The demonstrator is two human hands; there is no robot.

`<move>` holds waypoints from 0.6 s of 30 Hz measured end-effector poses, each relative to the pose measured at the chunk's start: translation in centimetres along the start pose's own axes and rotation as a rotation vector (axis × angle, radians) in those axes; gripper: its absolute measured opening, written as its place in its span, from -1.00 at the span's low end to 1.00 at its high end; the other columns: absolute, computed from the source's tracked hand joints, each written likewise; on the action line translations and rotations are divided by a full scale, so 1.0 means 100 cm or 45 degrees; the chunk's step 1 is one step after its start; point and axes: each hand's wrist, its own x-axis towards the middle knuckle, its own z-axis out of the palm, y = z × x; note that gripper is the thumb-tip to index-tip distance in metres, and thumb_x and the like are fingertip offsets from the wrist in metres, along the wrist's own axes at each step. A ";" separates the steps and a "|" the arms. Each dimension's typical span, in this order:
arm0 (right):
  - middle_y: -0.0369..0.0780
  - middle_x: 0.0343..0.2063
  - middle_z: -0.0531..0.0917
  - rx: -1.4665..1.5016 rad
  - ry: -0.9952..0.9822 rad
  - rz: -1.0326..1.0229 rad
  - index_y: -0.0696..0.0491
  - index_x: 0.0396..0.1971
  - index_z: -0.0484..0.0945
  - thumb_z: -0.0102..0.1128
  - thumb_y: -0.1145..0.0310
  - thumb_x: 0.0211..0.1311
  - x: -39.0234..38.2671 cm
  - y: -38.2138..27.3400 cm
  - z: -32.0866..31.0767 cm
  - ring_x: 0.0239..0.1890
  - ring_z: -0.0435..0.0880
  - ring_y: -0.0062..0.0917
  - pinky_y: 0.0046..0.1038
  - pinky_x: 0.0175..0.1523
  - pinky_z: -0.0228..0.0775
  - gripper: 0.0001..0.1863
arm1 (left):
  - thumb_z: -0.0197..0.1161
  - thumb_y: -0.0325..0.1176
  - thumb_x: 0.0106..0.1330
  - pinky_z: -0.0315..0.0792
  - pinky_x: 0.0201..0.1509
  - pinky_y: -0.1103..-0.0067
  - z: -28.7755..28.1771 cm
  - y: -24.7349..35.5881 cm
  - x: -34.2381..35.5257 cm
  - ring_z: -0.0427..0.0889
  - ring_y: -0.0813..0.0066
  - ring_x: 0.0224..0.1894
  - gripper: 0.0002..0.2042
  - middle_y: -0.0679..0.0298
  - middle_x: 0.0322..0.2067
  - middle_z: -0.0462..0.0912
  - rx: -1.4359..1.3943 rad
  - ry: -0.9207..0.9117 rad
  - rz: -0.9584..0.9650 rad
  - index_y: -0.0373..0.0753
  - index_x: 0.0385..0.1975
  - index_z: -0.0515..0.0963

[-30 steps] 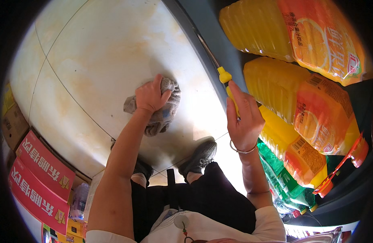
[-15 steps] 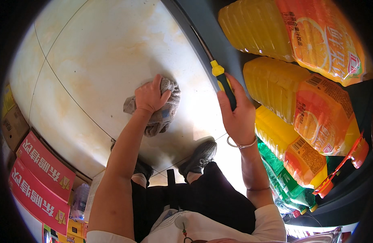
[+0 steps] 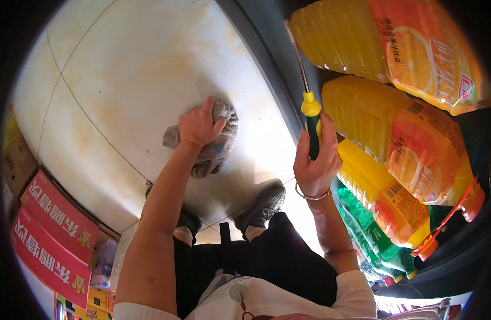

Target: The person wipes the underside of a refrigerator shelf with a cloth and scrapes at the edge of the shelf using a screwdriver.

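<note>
My left hand (image 3: 199, 124) is closed on a crumpled grey cloth (image 3: 224, 136), which hangs or rests over the pale tiled floor; whether it touches the tiles I cannot tell. In my right hand (image 3: 318, 162) is a screwdriver (image 3: 312, 120) with a yellow and dark green handle. Its metal shaft points away from me, with the tip near the base of the farthest juice bottle (image 3: 341, 40). The screwdriver lies above the dark grey edge (image 3: 266, 58) of the shelf or cabinet on the right.
On the right lie large orange juice bottles (image 3: 368, 114) with red caps, and green bottles (image 3: 368, 224) nearer me. Red cartons (image 3: 56, 234) and a brown box (image 3: 19, 162) line the left. My shoes (image 3: 261, 205) stand on the tiles (image 3: 128, 69) below.
My right hand has shifted right and slightly toward me, and the screwdriver's tip has swung off the dark edge toward the bottles. My left hand and the cloth have hardly moved.
</note>
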 end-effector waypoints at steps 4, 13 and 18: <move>-0.01 -0.19 0.64 0.063 -0.121 0.090 0.18 0.10 0.40 0.24 0.50 0.15 -0.003 0.003 -0.003 -0.33 0.70 -0.20 -0.39 -0.31 0.59 -0.52 | 0.19 0.01 0.04 0.45 -0.51 0.31 -0.001 0.001 0.002 0.62 0.21 -0.51 -0.54 0.22 -0.57 0.61 0.012 -0.032 -0.013 -0.10 -0.11 0.41; 0.01 -0.25 0.67 0.389 -0.297 0.454 0.17 0.04 0.47 0.25 0.42 0.16 0.002 -0.004 -0.009 -0.31 0.71 -0.22 -0.41 -0.27 0.55 -0.58 | 0.20 0.04 0.05 0.46 -0.51 0.30 -0.003 0.003 0.003 0.63 0.20 -0.51 -0.54 0.21 -0.57 0.61 0.042 -0.045 -0.024 -0.11 -0.12 0.42; 0.00 -0.29 0.68 0.434 -0.334 0.511 0.18 0.01 0.49 0.24 0.43 0.17 0.016 -0.004 -0.016 -0.36 0.72 -0.26 -0.42 -0.28 0.53 -0.61 | 0.20 0.04 0.06 0.46 -0.49 0.29 -0.003 0.003 0.002 0.63 0.20 -0.50 -0.54 0.20 -0.56 0.62 0.047 -0.059 -0.037 -0.11 -0.11 0.43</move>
